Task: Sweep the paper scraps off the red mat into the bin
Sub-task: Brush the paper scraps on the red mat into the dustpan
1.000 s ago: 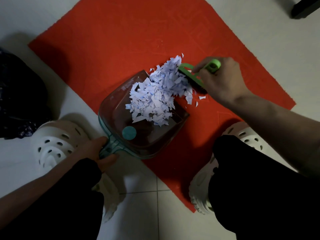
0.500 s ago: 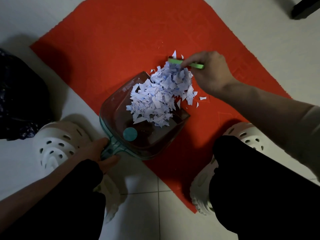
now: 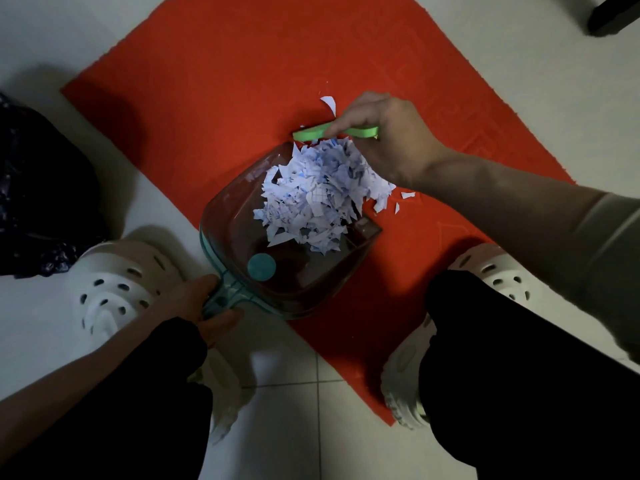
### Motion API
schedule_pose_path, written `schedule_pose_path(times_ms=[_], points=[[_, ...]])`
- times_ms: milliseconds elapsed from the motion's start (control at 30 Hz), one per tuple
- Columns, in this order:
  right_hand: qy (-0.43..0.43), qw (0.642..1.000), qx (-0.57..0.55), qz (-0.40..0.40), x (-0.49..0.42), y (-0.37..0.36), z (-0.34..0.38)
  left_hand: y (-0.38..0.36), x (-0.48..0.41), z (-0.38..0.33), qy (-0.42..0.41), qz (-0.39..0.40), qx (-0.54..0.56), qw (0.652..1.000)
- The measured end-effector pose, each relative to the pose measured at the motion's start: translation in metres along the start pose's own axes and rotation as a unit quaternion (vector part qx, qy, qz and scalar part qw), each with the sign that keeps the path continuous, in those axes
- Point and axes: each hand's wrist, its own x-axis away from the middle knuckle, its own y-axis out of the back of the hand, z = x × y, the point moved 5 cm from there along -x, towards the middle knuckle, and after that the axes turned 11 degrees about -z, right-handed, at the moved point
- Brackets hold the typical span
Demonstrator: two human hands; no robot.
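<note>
Clogs (image 3: 117, 289) and a dark bag (image 3: 41, 188) edge the mat (image 3: 242, 81). Scraps (image 3: 311, 199) heap in the dustpan (image 3: 298, 282); left hand (image 3: 194, 303) grips its handle (image 3: 221, 299), right hand (image 3: 391, 140) grips the brush (image 3: 311, 133).

left hand (image 3: 195, 303) and right hand (image 3: 389, 147), each in a curled-finger grip

No readable text or labels anywhere.

floor (image 3: 519, 57): pale glossy tiles, thin grout lines (image 3: 317, 427) crossing near the bottom | furniture: just a dark leg (image 3: 613, 13) poking in top right, can't tell what it's off | light: pretty dim, soft shadows on the tiles
</note>
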Motion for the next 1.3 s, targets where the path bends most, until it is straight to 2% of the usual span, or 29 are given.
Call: schedule_pose_path(times_ms=[100,167,333,467,567,767,833,900,1033,1167,1300], points=[[0.012,0.999,-0.022,0.032,0.008,0.002,0.002,-0.001,-0.001,0.001,-0.003,0.002,0.009,1.000],[0.008,0.998,-0.053,0.026,0.018,0.010,0.001,-0.001,-0.001,0.002,-0.008,-0.001,0.007,1.000],[-0.054,0.990,-0.059,-0.120,0.032,0.037,-0.021,0.001,-0.001,0.001,-0.020,-0.004,0.011,1.000],[-0.103,0.983,-0.009,-0.149,0.022,0.037,-0.039,0.002,-0.001,0.000,-0.018,-0.013,0.010,1.000],[-0.103,0.987,-0.006,-0.126,0.004,0.026,-0.038,0.001,-0.002,-0.001,-0.014,-0.012,0.007,1.000],[-0.047,0.999,-0.005,-0.008,0.006,0.004,-0.020,0.003,-0.006,-0.003,-0.021,-0.007,0.014,1.000],[-0.033,0.999,-0.039,-0.002,0.015,0.007,-0.015,0.003,-0.007,-0.005,-0.031,-0.007,0.019,0.999],[-0.034,0.997,-0.063,-0.029,0.018,0.014,-0.016,0.003,-0.008,-0.004,-0.031,0.001,0.020,0.999],[-0.045,0.996,-0.026,-0.072,0.003,0.021,-0.021,0.001,-0.008,-0.002,-0.028,0.009,0.021,0.999],[-0.040,0.998,0.009,-0.037,-0.011,0.009,-0.018,0.001,-0.008,0.000,-0.024,0.003,0.025,0.999],[0.006,0.999,0.004,0.033,0.004,0.001,-0.006,0.001,-0.008,-0.001,-0.030,0.006,0.014,0.999]])
